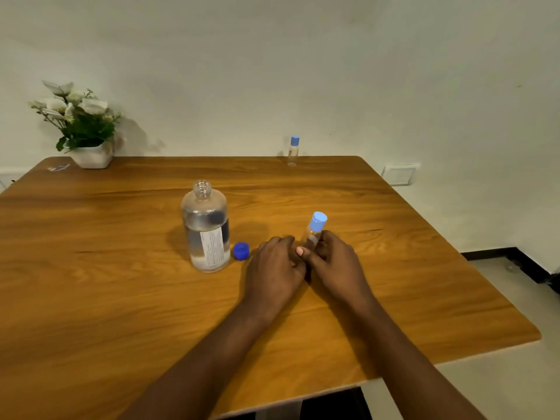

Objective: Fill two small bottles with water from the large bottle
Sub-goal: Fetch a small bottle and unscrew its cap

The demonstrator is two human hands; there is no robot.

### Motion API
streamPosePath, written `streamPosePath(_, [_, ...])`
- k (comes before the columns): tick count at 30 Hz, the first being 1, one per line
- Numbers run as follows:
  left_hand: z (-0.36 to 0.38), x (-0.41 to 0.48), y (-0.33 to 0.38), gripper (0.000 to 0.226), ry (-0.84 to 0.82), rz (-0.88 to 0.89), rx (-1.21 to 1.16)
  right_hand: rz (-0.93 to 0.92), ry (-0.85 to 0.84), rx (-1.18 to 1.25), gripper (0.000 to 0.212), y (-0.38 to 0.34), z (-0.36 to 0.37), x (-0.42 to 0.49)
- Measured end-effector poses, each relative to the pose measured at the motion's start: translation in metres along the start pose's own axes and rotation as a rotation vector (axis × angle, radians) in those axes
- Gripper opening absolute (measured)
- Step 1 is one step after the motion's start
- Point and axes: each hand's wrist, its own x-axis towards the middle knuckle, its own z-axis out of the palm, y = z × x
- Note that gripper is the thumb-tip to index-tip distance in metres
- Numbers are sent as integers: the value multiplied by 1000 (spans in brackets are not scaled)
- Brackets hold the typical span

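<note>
The near small bottle (312, 235) sits just right of the table's middle, leaning away from the person, its pale blue cap (318, 221) on. The right hand (336, 263) has its fingers and thumb wrapped round the lower body. The left hand (274, 263) lies alongside, knuckles up and fingers loosely bent toward the bottle's base. From where I stand I can't tell whether it has any hold on the bottle or only rests against it.

To my eye the job in hand is getting that cap off. I'd keep the right hand low on the body, stand the bottle straight, and let the left hand go up to pinch and turn the cap. It should then be set down close by, so it doesn't roll.

What's inside this bottle I can't make out; the fingers cover most of the clear wall.

Just left of the hands a dark blue cap (241, 251) lies on the table (121, 298), nearly touching the large bottle (206, 228). That one stands upright, neck open, clear water reaching to about its shoulder.

The second small bottle (293, 151) stands capped at the far edge, well apart; its fill is too small to judge. A white pot of flowers (92, 157) occupies the far left corner.
</note>
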Motion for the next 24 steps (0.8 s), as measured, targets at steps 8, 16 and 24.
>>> streamPosePath(8, [-21, -35, -6, 40, 14, 27, -66, -23, -68, 158, 18, -19, 1, -37])
streamPosePath(16, [-29, -46, -7, 40, -2, 16, -117, -31, -183, 234, 29, -17, 3, -39])
streamPosePath(24, [-30, -47, -7, 41, -10, 11, -152, -90, -205, 149, 33, -13, 4, -34])
